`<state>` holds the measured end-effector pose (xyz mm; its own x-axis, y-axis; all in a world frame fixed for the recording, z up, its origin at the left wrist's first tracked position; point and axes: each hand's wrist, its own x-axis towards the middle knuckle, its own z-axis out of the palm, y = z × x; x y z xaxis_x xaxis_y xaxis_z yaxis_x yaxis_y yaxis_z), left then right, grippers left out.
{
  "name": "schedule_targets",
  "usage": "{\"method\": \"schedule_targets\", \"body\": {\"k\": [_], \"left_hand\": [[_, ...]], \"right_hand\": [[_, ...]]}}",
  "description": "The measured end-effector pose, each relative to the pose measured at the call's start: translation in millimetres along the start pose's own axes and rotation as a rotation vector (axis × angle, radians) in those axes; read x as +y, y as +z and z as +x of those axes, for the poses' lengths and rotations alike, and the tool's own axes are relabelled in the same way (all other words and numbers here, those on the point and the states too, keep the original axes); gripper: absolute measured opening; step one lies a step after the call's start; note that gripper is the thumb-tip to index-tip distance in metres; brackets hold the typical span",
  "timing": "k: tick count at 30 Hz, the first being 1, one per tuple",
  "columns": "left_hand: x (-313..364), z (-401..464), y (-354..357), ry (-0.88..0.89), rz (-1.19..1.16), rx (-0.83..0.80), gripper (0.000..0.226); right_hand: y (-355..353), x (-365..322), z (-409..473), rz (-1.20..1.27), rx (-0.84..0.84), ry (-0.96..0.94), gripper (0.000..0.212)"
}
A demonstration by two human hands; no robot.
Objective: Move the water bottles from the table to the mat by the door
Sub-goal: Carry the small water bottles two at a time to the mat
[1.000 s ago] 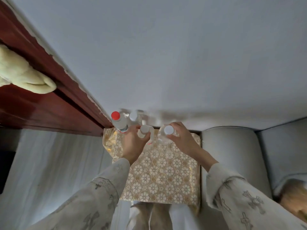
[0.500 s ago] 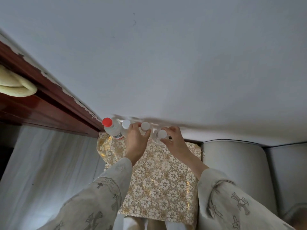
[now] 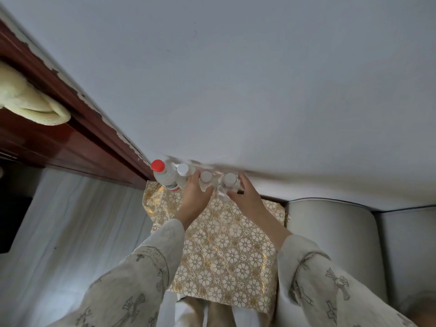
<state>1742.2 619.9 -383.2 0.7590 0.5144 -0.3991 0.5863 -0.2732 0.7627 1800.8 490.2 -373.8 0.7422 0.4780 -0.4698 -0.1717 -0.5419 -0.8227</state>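
Observation:
Several clear water bottles stand in a row at the far edge of the gold flower-patterned mat (image 3: 226, 246), against the wall. A red-capped bottle (image 3: 165, 177) is leftmost, a white-capped bottle (image 3: 185, 173) beside it. My left hand (image 3: 195, 197) grips the third bottle (image 3: 206, 179) just below its white cap. My right hand (image 3: 245, 197) curls around the rightmost white-capped bottle (image 3: 230, 182). The lower bodies of both held bottles are hidden behind my hands.
A dark red wooden door frame (image 3: 77, 128) runs along the left, with a pale yellow towel (image 3: 28, 102) hanging on it. A grey upholstered seat (image 3: 335, 244) stands right of the mat. Pale floor (image 3: 70, 232) lies to the left.
Both hands have carried their bottles farther from me, up to the wall, into line with the red-capped and white-capped bottles. The view has tilted a little.

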Motion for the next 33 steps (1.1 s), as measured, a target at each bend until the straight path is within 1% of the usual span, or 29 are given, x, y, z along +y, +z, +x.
{"method": "schedule_targets", "body": {"k": [2,4,7,9,11,13,17,22,27,29,33], "left_hand": [[3,-12,-9,0.002,-0.003,-0.017,0.052],[4,-30,-20,0.005,-0.043,-0.009,0.049],[4,-67,-39,-0.036,-0.088,0.041,0.05],[2,-93,-55,-0.085,-0.144,0.058,0.05],[-2,-118,-76,-0.091,-0.207,0.083,0.046],[-10,-145,-103,-0.089,-0.226,0.143,0.042],[-46,-219,-160,-0.117,-0.273,0.346,0.032],[-125,-356,-217,-0.264,-0.397,0.654,0.026],[-206,-532,-257,-0.401,-0.54,0.983,0.021],[-230,-596,-261,-0.442,-0.564,1.086,0.019],[-270,-726,-253,-0.538,-0.638,1.337,0.013]], "right_hand": [[0,-10,-14,0.025,0.018,-0.011,0.058],[2,-22,-31,0.064,0.04,-0.016,0.047],[10,-41,-59,0.0,0.032,0.003,0.043],[19,-54,-79,-0.085,-0.021,-0.006,0.044],[34,-70,-95,-0.156,-0.111,-0.052,0.041],[55,-89,-109,-0.232,-0.198,-0.113,0.038],[118,-131,-151,-0.319,-0.364,-0.26,0.036],[230,-161,-236,-0.391,-0.621,-0.372,0.029],[353,-162,-369,-0.444,-0.882,-0.494,0.023],[390,-156,-421,-0.468,-0.978,-0.523,0.02],[463,-137,-541,-0.528,-1.253,-0.615,0.011]]}}
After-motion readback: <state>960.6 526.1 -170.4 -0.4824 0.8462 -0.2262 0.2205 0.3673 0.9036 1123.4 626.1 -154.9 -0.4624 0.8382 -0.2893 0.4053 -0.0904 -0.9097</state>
